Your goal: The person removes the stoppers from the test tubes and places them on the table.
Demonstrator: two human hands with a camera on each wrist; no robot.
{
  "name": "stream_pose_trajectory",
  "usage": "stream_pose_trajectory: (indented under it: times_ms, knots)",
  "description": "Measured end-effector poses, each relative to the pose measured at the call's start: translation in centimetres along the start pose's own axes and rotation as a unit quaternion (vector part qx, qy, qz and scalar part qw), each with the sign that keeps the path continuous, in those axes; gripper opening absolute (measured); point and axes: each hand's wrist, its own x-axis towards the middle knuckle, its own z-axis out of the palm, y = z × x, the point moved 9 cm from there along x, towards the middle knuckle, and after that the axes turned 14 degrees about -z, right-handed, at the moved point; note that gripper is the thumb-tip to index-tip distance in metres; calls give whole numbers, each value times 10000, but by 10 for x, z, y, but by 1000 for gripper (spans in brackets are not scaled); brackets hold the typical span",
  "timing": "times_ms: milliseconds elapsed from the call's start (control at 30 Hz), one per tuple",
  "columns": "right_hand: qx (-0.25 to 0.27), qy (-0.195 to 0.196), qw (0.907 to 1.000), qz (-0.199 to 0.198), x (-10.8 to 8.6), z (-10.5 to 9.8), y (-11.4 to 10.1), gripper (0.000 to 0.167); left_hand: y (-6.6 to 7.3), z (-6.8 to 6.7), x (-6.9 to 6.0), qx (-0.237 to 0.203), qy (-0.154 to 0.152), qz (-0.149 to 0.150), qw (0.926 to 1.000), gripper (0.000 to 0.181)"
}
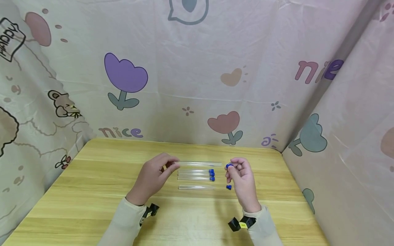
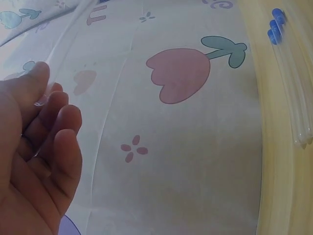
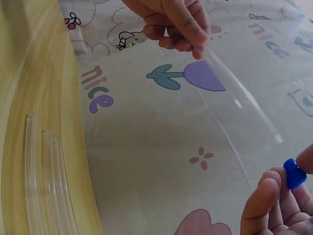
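Note:
My left hand [image 1: 155, 174] pinches the closed end of a clear test tube [image 1: 200, 164], held level above the table with its open end pointing right. In my right hand [image 1: 243, 176] a blue stopper [image 3: 294, 174] is pinched between thumb and fingers. The right wrist view shows a small gap between that stopper and the tube's mouth. Below the held tube, several capped test tubes [image 1: 195, 174] lie side by side, their blue stoppers [image 1: 212, 174] at the right ends. Nearer me lies an uncapped test tube [image 1: 196, 187], with a loose blue stopper [image 1: 228, 187] to its right.
A light wooden table [image 1: 184, 218] spans the lower part of the head view. Printed cloth [image 1: 184, 68] hangs along the table's back and both sides. Small black cameras are strapped to both wrists.

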Motion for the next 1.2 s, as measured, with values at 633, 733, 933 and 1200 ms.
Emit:
stream_pose_trajectory:
  times_ms: [633, 733, 933, 1200]
  knots:
    - [-47, 11, 10000, -8, -1, -4, 2, 20, -31, 48, -2, 715, -1063, -883, 9878, 17]
    - [-113, -38, 9999, -9, -1, -3, 3, 19, -38, 58, -4, 750, -1171, -1034, 9849, 17]
    - [-181, -110, 9998, -60, 1, -1, 2, 19, -53, 69, -6, 699, -1199, -1271, 9821, 14]
    - [-210, -109, 9997, -48, 1, -2, 2, 18, -73, 82, -9, 755, -1405, -1569, 9746, 17]
